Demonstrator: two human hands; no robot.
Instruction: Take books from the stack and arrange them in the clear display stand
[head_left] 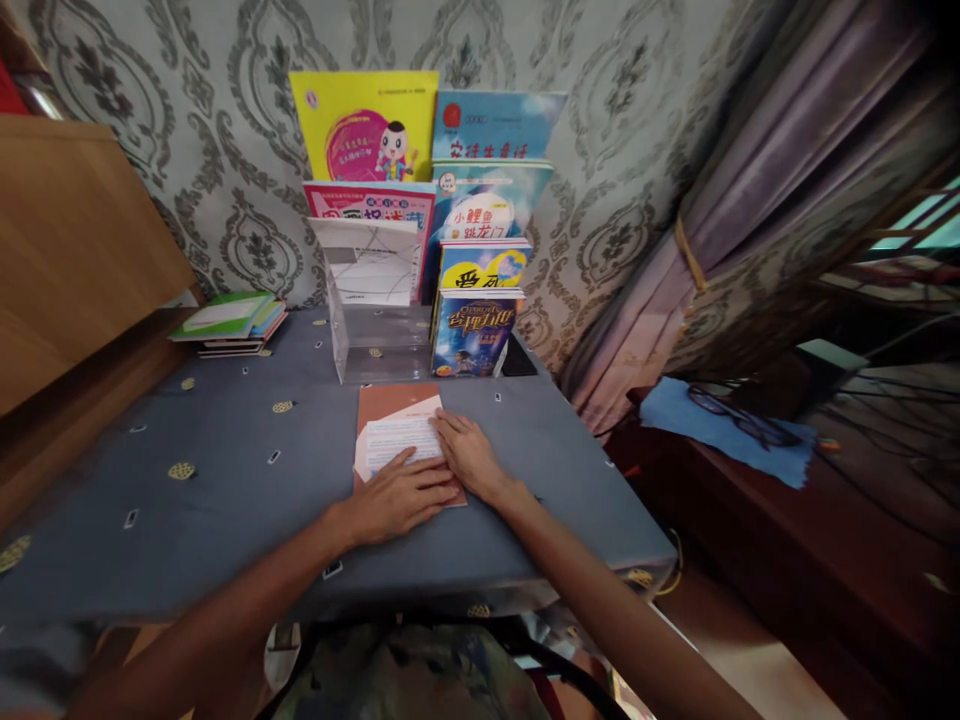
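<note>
Hands lie flat on a brown book (pixel 391 402) at the middle of the grey table (pixel 225 450). The left hand (pixel 401 495) rests palm down on the book's near end, fingers straight, gripping nothing; its fingertips touch a white sheet (pixel 401 437) that lies on the cover. The right hand (pixel 469 455) lies just beside it, also open and flat, fingers on the sheet's right edge, holding nothing. Just behind the book is a clear stand (pixel 375 345), with upright books (pixel 472 330) to its right and behind it. A stack (pixel 229 322) of thin volumes lies at the table's far left, well apart.
</note>
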